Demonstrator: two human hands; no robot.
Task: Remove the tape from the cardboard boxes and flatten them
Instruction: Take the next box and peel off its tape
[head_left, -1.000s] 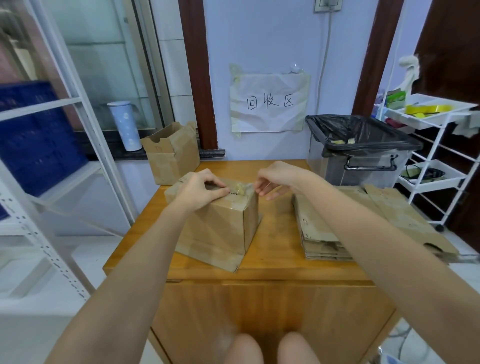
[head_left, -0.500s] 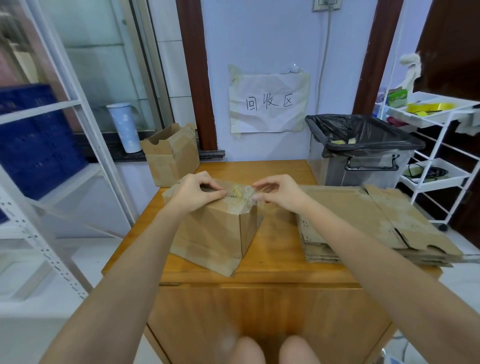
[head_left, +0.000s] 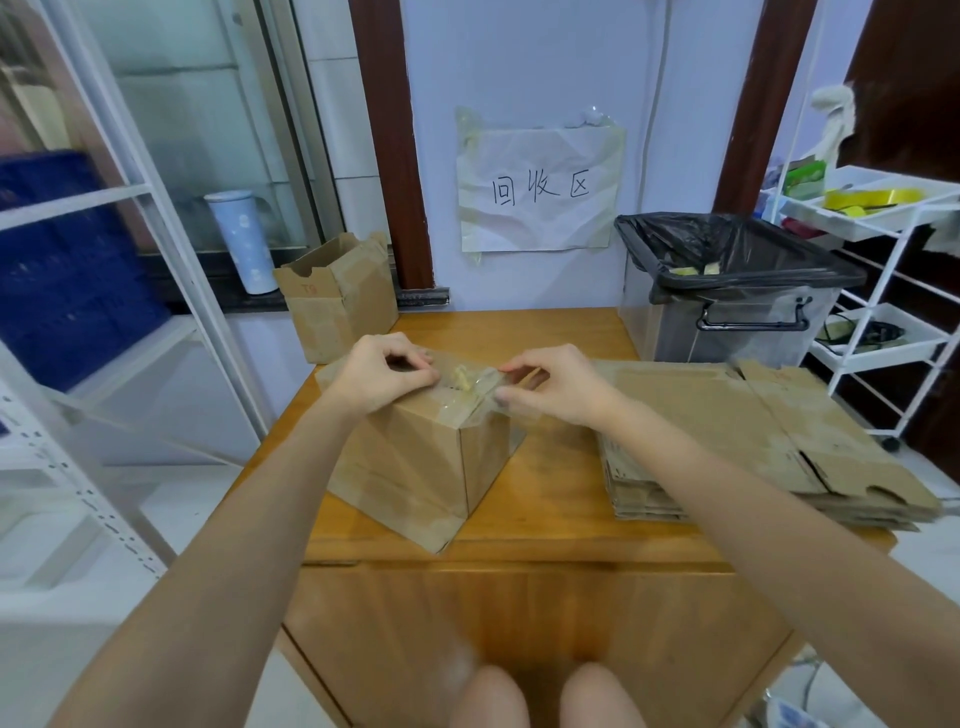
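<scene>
A closed cardboard box (head_left: 415, 462) stands on the wooden table (head_left: 550, 499), one corner toward me. Clear tape (head_left: 470, 382) runs across its top, crumpled and partly lifted in the middle. My left hand (head_left: 379, 371) rests curled on the box's top left edge and holds it down. My right hand (head_left: 550, 384) pinches the lifted end of the tape at the box's top right corner. A stack of flattened boxes (head_left: 753, 441) lies on the right side of the table.
An open cardboard box (head_left: 337, 293) sits on the ledge behind the table's left corner, next to a blue-white cup (head_left: 241, 241). A bin with a black liner (head_left: 727, 280) stands at the back right, a white trolley (head_left: 878, 270) beside it. White shelving (head_left: 104, 322) stands at left.
My right hand has moved from behind the box's right corner to the tape and now pinches its lifted end. The left hand has stayed on the box top.
</scene>
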